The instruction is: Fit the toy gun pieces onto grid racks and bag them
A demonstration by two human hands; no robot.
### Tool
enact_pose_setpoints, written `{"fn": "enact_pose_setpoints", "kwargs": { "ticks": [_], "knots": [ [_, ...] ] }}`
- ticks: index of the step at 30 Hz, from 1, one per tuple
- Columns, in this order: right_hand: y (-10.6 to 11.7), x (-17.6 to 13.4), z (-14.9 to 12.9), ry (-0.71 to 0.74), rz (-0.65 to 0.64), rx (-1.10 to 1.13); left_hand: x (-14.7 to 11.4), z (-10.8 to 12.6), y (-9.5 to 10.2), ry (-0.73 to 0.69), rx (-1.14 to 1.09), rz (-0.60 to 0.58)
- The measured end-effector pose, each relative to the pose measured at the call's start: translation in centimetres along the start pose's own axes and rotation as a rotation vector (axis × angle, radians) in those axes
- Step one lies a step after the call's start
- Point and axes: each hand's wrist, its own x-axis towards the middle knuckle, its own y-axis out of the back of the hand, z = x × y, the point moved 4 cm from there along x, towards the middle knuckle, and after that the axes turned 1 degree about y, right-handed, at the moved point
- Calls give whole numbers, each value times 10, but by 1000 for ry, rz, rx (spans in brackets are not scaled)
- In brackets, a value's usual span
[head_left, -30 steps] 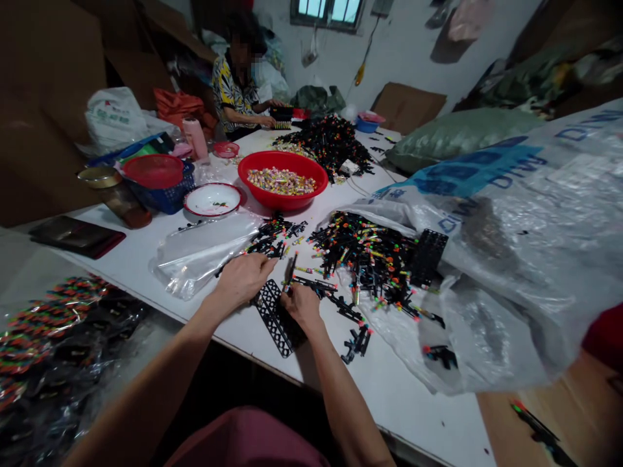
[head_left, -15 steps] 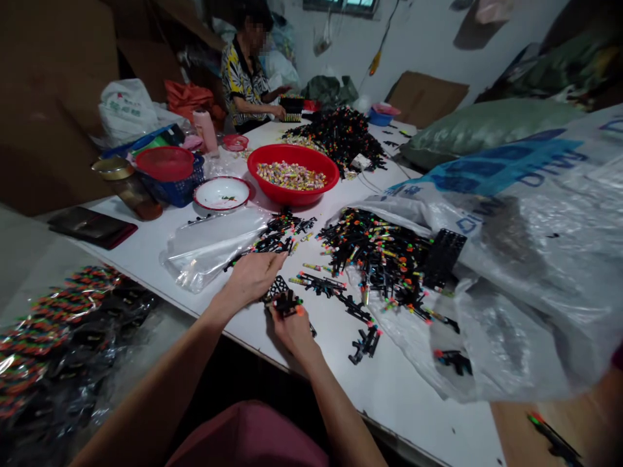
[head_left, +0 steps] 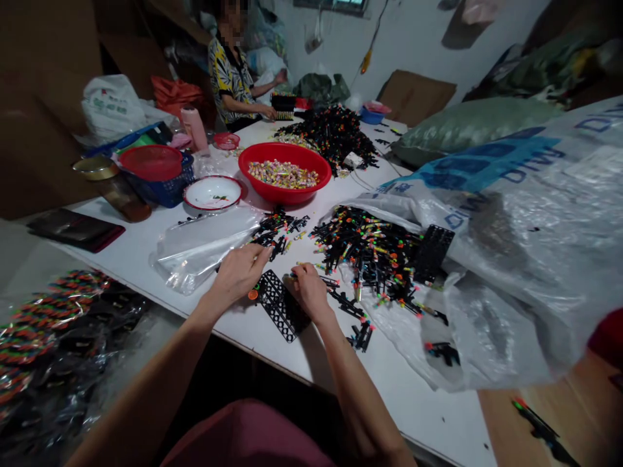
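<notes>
blk rack (head_left: 283, 306), rows of holes, lying diag on wht tbl (head_left: 413, 389)

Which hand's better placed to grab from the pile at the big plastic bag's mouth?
Probably the right hand: it's nearer that pile, while the left hand is on the black perforated tray's far side from it.

Left, a jar (head_left: 130, 200) stands beside a blue basket (head_left: 171, 189), a pink bottle (head_left: 195, 131) behind; right, a green sack (head_left: 462, 130); far, cardboard (head_left: 417, 98) against the wall (head_left: 423, 45).
</notes>
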Motion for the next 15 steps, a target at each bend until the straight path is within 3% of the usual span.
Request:
{"fn": "enact_pose_setpoints", "kwargs": {
  "ticks": [2, 4, 8, 11, 15],
  "knots": [
    [0, -2, -1, 63, -7, -113, -5, 5, 10, -31, -48, 149],
    [-4, -15, -4, 153, -19, -132, -9, 10, 15, -68, -32, 205],
    [-6, -57, 7, 199, 32, -34, -5, 17, 5, -66, 136, -48],
    [-6, -72, 19, 79, 65, 64, 3, 19, -5, -3, 167, -183],
    [-10, -63, 28, -279, 12, 12, 9, 19, -6, 54, 143, -204]
  ]
}}
